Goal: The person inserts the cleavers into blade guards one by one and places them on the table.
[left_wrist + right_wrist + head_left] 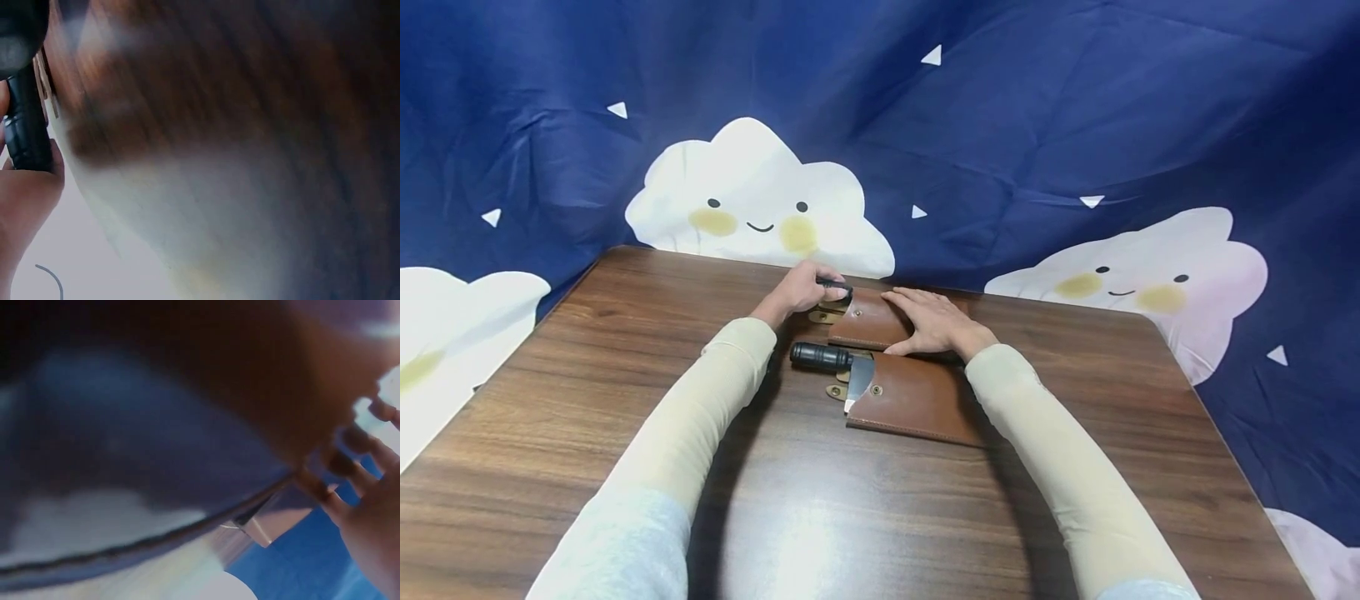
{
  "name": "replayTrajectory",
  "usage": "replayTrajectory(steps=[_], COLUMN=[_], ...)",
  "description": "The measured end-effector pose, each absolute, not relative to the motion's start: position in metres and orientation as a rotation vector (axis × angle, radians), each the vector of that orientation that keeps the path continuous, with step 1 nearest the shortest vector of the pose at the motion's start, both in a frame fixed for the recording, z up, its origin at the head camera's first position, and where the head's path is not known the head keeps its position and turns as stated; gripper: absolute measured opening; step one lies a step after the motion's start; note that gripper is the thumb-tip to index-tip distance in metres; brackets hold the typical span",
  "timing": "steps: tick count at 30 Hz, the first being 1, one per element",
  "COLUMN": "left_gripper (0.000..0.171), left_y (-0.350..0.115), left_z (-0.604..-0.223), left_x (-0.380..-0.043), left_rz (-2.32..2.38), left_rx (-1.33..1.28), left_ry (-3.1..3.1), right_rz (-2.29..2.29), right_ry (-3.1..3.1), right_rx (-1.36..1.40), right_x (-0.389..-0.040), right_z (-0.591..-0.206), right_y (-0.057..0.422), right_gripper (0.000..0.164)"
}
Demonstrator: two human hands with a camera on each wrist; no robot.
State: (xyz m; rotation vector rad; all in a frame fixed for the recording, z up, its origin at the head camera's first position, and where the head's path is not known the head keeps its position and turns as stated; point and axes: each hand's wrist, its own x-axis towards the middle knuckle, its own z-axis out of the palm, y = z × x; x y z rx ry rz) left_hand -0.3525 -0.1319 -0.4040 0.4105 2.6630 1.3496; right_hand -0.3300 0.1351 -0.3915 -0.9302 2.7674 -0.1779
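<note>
Two brown leather sheaths lie one behind the other on the table. At the far sheath point(868, 323), my left hand point(799, 290) grips a black handle point(28, 125) that sticks out of its left end; any blade there is hidden. My right hand point(931, 323) rests on top of the same sheath, fingers spread and fairly straight. Nearer to me, a cleaver point(860, 379) with a ribbed black handle sits partly inside the near sheath point(917, 398). A strip of its grey blade shows at the sheath's mouth. The right wrist view is blurred, with fingers point(350, 472) on the leather.
The wood-grain table point(820, 517) carries both sheaths near its far edge. Small tan straps with snaps point(836, 391) extend from the sheath mouths. Behind the table hangs a dark blue curtain point(1000, 108) with white smiling clouds.
</note>
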Motion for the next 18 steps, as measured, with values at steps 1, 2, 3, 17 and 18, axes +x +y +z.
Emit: replayTrajectory(steps=[1,2,3,17,18], left_gripper=[0.029,0.030,0.031,0.036,0.036], left_y=[-0.133,-0.134,-0.135,-0.148,-0.149], left_z=[-0.405,-0.406,-0.407,-0.397,-0.395], left_x=[-0.352,-0.351,-0.350,-0.340,-0.338], left_rz=[1.357,1.367,1.375,0.885,0.825], left_rx=[0.405,0.396,0.389,0.637,0.666], left_ry=[2.666,2.663,2.659,2.935,2.964], right_rz=[-0.178,-0.177,-0.170,-0.331,-0.328], right_ry=[2.776,2.780,2.780,2.785,2.793], right_rx=[-0.941,-0.953,-0.961,-0.986,-0.990], right_x=[-0.330,-0.330,-0.330,-0.318,-0.316], right_z=[-0.392,-0.393,-0.394,-0.379,-0.378], right_y=[0.135,0.134,0.134,0.150,0.152], right_gripper=[0.104,0.104,0.104,0.093,0.091])
